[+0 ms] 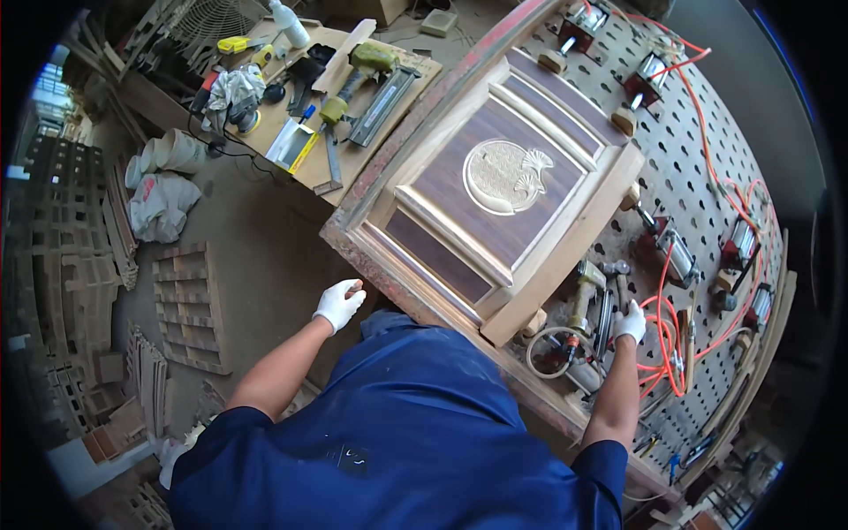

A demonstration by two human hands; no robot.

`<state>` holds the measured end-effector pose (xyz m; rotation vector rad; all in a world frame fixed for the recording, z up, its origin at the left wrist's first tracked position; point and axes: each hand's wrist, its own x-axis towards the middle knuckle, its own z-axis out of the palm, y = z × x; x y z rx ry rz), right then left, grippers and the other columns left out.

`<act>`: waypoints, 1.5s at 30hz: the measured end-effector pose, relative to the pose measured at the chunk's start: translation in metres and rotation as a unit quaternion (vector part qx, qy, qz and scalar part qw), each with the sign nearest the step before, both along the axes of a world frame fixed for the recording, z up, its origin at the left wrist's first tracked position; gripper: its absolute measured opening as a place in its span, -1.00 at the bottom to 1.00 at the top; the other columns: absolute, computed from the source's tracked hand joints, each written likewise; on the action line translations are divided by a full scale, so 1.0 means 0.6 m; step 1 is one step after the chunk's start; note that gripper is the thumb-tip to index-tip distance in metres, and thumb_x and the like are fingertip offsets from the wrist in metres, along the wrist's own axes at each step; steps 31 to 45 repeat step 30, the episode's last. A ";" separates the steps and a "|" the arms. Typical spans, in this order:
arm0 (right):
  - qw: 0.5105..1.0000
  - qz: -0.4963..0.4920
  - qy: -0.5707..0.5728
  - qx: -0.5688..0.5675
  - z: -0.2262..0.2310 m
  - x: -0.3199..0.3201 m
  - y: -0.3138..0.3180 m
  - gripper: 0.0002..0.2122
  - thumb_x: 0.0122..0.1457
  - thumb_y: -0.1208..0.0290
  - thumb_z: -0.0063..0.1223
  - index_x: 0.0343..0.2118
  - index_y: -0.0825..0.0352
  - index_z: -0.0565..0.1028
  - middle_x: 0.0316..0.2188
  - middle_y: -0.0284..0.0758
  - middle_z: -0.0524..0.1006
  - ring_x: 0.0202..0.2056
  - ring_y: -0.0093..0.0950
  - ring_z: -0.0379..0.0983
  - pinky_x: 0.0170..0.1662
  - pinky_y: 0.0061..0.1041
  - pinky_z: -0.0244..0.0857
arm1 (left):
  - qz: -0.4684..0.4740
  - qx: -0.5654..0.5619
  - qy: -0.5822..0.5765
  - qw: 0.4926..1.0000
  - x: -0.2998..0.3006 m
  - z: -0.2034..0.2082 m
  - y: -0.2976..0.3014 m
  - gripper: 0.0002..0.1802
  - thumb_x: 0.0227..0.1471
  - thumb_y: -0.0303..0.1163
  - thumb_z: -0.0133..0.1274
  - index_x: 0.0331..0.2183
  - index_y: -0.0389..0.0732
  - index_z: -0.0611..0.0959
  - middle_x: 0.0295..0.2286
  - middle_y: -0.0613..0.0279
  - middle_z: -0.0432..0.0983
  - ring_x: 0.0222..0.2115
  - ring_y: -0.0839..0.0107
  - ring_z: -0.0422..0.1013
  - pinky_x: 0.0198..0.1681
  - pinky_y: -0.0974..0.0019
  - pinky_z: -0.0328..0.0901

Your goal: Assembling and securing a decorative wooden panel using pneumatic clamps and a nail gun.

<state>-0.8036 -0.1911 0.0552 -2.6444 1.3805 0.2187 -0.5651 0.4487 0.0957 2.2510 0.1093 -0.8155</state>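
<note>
A wooden cabinet door panel (450,216) with dark inset boards and a pale round carved medallion (505,177) lies on the perforated metal bench. My left hand (339,305), in a white glove, hangs just off the bench's near-left edge. Its fingers are curled, and whether they hold anything small cannot be made out. Over the bench right of the panel, my right hand (631,323), also gloved, is closed around the lower handle of a hammer (622,287). A green nail gun (583,296) lies beside the hammer, with a coiled pale hose (549,353) close by.
Pneumatic clamps (676,252) and orange air hoses (664,340) spread over the right of the bench. At the upper left, a side table (305,168) bears another nail gun (353,84), a sander and a spray bottle (289,24). A wooden pallet (188,305) stands at left.
</note>
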 end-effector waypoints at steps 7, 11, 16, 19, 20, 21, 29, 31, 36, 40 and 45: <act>0.935 -0.059 -0.348 0.023 0.118 -0.011 0.185 -0.78 0.13 0.47 0.08 -0.17 0.40 0.51 -0.19 -0.24 0.53 -0.24 -0.38 0.47 -0.11 -0.50 0.34 | -0.197 -0.021 0.021 0.980 0.076 0.011 -0.035 -0.57 0.04 -0.21 0.05 -0.10 -0.27 0.63 -0.18 0.19 0.62 -0.23 0.27 0.54 -0.10 0.35 0.38; 0.908 -0.144 -0.393 -0.013 0.172 -0.099 0.398 -0.84 0.17 0.48 0.08 -0.19 0.37 0.52 -0.24 -0.29 0.55 -0.26 -0.49 0.45 -0.11 -0.56 0.33 | -0.342 -0.048 0.037 0.938 0.122 0.006 -0.113 -0.55 0.02 -0.15 -0.01 -0.14 -0.23 0.65 -0.22 0.15 0.63 -0.23 0.10 0.52 -0.11 0.22 0.38; 0.876 -0.409 -0.251 0.035 0.158 -0.282 0.695 -0.75 0.15 0.41 0.10 -0.15 0.43 0.53 -0.30 -0.26 0.59 -0.29 -0.45 0.48 -0.13 -0.56 0.34 | -0.533 -0.165 -0.039 0.829 0.075 -0.053 -0.183 -0.60 0.04 -0.22 0.00 -0.15 -0.27 0.64 -0.18 0.07 0.59 -0.23 0.10 0.49 -0.14 0.22 0.36; 0.820 -0.529 -0.218 0.037 0.160 -0.384 0.886 -0.75 0.14 0.42 0.06 -0.14 0.40 0.52 -0.36 -0.28 0.56 -0.41 -0.51 0.46 -0.31 -0.59 0.36 | -0.617 -0.178 -0.038 0.765 0.031 -0.046 -0.233 -0.62 -0.02 -0.28 0.03 -0.15 -0.26 0.60 -0.16 0.01 0.54 -0.20 0.06 0.47 -0.11 0.20 0.35; 0.740 -0.624 -0.246 0.060 0.167 -0.445 0.957 -0.74 0.14 0.41 0.07 -0.12 0.37 0.51 -0.38 -0.30 0.55 -0.44 -0.53 0.45 -0.38 -0.60 0.35 | -0.631 -0.208 -0.071 0.744 0.009 -0.042 -0.250 -0.60 -0.04 -0.29 0.05 -0.13 -0.26 0.57 -0.14 -0.01 0.51 -0.16 0.05 0.45 -0.08 0.20 0.34; 0.649 -0.703 -0.277 0.090 0.171 -0.453 1.009 -0.74 0.13 0.40 0.07 -0.11 0.33 0.50 -0.40 -0.33 0.53 -0.48 -0.55 0.44 -0.44 -0.60 0.35 | -0.639 -0.229 -0.110 0.726 -0.008 -0.048 -0.259 -0.57 -0.07 -0.31 0.07 -0.12 -0.26 0.53 -0.12 -0.02 0.48 -0.12 0.05 0.43 -0.05 0.19 0.32; 0.509 -0.806 -0.235 0.189 0.136 -0.500 1.244 -0.71 0.14 0.36 0.09 -0.06 0.23 0.47 -0.41 -0.35 0.52 -0.50 -0.53 0.46 -0.49 -0.60 0.38 | -0.623 -0.172 -0.208 0.734 -0.114 -0.109 -0.282 -0.33 -0.10 -0.18 0.13 0.06 -0.22 0.40 0.16 -0.03 0.21 0.13 -0.07 0.20 0.10 0.11 0.20; 0.526 -0.780 -0.243 0.236 0.128 -0.486 1.237 -0.71 0.14 0.35 0.08 -0.05 0.22 0.47 -0.41 -0.34 0.52 -0.50 -0.52 0.46 -0.48 -0.59 0.39 | -0.624 -0.149 -0.206 0.739 -0.122 -0.122 -0.283 -0.30 -0.10 -0.13 0.14 0.08 -0.21 0.39 0.21 -0.02 0.14 0.16 -0.10 0.17 0.11 0.11 0.20; 0.526 -0.780 -0.243 0.236 0.128 -0.486 1.237 -0.71 0.14 0.35 0.08 -0.05 0.22 0.47 -0.41 -0.34 0.52 -0.50 -0.52 0.46 -0.48 -0.59 0.39 | -0.624 -0.149 -0.206 0.739 -0.122 -0.122 -0.283 -0.30 -0.10 -0.13 0.14 0.08 -0.21 0.39 0.21 -0.02 0.14 0.16 -0.10 0.17 0.11 0.11 0.20; 0.526 -0.780 -0.243 0.236 0.128 -0.486 1.237 -0.71 0.14 0.35 0.08 -0.05 0.22 0.47 -0.41 -0.34 0.52 -0.50 -0.52 0.46 -0.48 -0.59 0.39 | -0.624 -0.149 -0.206 0.739 -0.122 -0.122 -0.283 -0.30 -0.10 -0.13 0.14 0.08 -0.21 0.39 0.21 -0.02 0.14 0.16 -0.10 0.17 0.11 0.11 0.20; 0.526 -0.780 -0.243 0.236 0.128 -0.486 1.237 -0.71 0.14 0.35 0.08 -0.05 0.22 0.47 -0.41 -0.34 0.52 -0.50 -0.52 0.46 -0.48 -0.59 0.39 | -0.624 -0.149 -0.206 0.739 -0.122 -0.122 -0.283 -0.30 -0.10 -0.13 0.14 0.08 -0.21 0.39 0.21 -0.02 0.14 0.16 -0.10 0.17 0.11 0.11 0.20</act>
